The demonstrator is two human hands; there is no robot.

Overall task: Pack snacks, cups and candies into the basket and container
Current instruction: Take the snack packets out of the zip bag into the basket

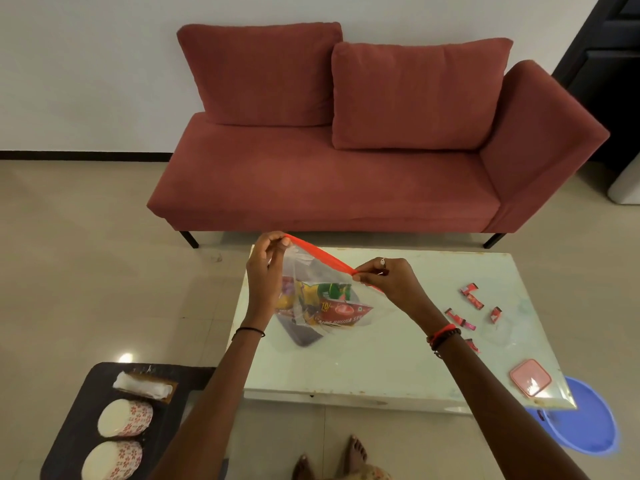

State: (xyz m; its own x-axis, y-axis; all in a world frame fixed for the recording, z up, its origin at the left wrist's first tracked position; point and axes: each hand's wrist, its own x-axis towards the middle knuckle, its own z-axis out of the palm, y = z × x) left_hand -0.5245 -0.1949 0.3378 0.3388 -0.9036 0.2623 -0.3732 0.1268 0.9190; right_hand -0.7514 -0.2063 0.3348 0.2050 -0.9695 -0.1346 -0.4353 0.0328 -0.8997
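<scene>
A clear zip bag (311,271) with a red seal strip hangs over the glass table (381,368). My left hand (266,265) pinches the strip's left end and my right hand (388,278) pinches its right end. Inside the bag lie snack packets (332,306), green, yellow and red. Several small red candies (471,306) are scattered on the table to the right. A pink square container (530,377) sits at the table's near right corner. Two stacks of floral paper cups (124,419) lie on a dark stool (76,410) at the lower left.
A red sofa (329,174) stands behind the table. A blue plastic tub (585,420) is on the floor under the table's right corner. A white cloth on a brown tray (145,386) lies on the stool. My bare feet (329,459) show below.
</scene>
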